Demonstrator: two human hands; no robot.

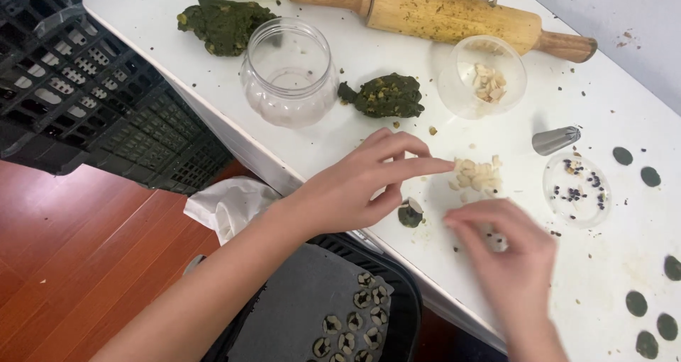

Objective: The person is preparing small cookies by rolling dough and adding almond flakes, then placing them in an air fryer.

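Note:
My left hand (362,185) reaches over the white table (397,131), fingers spread, index fingertip touching a small pile of pale nut slices (477,175). Just below it lies a small green dough disc with a pale slice on top (410,214). My right hand (511,259) hovers to the right of that disc, fingers curled downward and blurred; whether it holds anything is unclear. A lump of dark green dough (386,95) lies beyond the left hand.
A wooden rolling pin (440,13), a clear jar (289,73), a plastic cup of nut slices (484,77), a metal piping tip (555,140), a lid with dark seeds (577,188), green discs (645,312), larger dough lump (223,23). Dark tray (298,312) below holds decorated pieces (355,326). Black crates (78,92) left.

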